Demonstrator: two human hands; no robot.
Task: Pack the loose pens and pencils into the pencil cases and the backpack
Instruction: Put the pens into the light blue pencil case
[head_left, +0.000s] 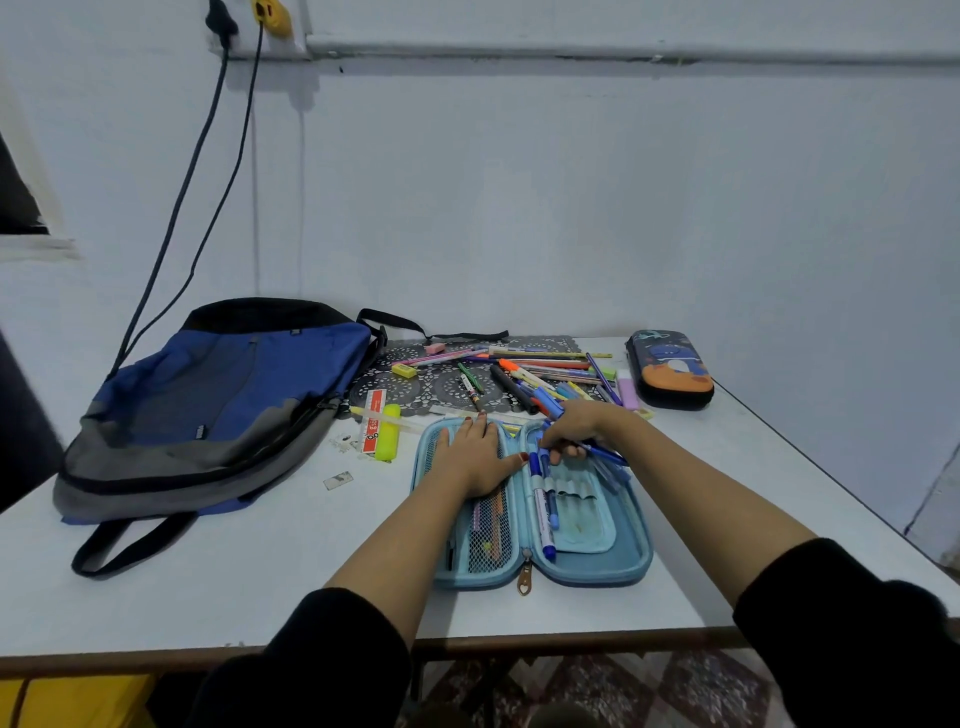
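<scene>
- My right hand (576, 423) curls round a bunch of blue pens (605, 457), fingers closed on them, over the far end of the right half of the open blue case (597, 566).
- My left hand (475, 452) lies flat with fingers straight, pressing on the mesh left half of the case; it holds nothing.
- Blue markers (543, 512) sit in the right half, just beside the hinge.
- The case lies open near the front edge of the table (208, 597).
- Just behind it, a pile (540, 371) of loose pens and pencils lies on a lace mat (410, 387).
- A closed dark case (670, 371) sits right of the pile.
- The backpack (208, 405) lies flat at the left, with a yellow highlighter (388, 432) between it and the blue case.
</scene>
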